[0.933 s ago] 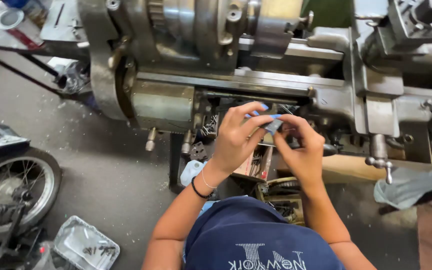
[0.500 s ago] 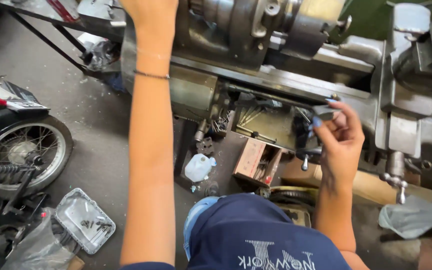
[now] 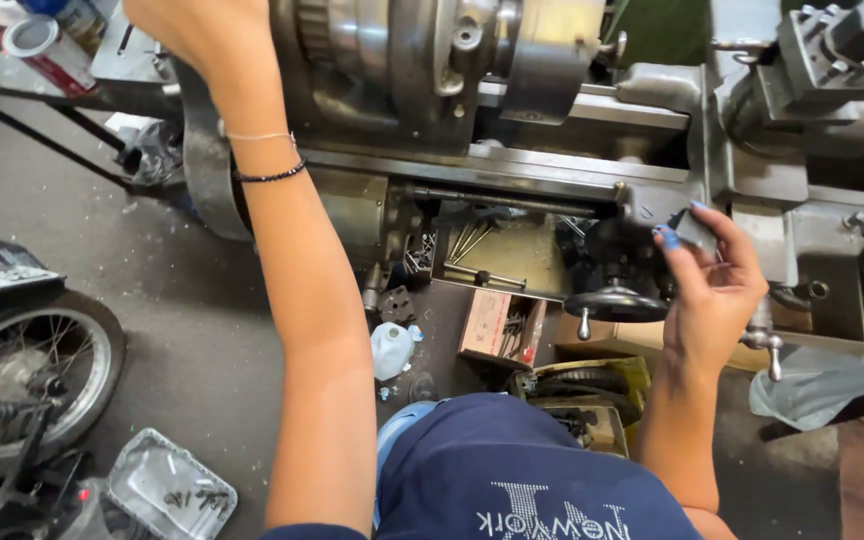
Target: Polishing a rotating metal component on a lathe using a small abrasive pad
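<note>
We stood at a grey metal lathe [image 3: 552, 130] in a cluttered workshop, seen from above. Our left hand [image 3: 187, 30] was stretched up and away toward the headstock end, most of it cut off by the frame's top edge, so we could not tell whether its fingers were curled or spread. Our right hand [image 3: 707, 275] was raised in front of the carriage, just above the black handwheel [image 3: 614, 303], its thumb and fingertips pinched around a small dark flat piece [image 3: 694, 228]; holding it up at that height seemingly kept it in our line of sight and clear of the machine.

Below the bed, an open tray [image 3: 497, 255] held loose rods and long bolts, apparently parked within arm's reach. On the floor beneath it sat an open cardboard box [image 3: 487, 325] with small metal parts inside, and beside that a small white plastic bottle [image 3: 390, 350]. Nearer the lower left corner lay a clear plastic tub [image 3: 167, 490] holding a few dark screws. A motorcycle wheel [image 3: 22, 375] stood at the left edge, well apart from the lathe.
</note>
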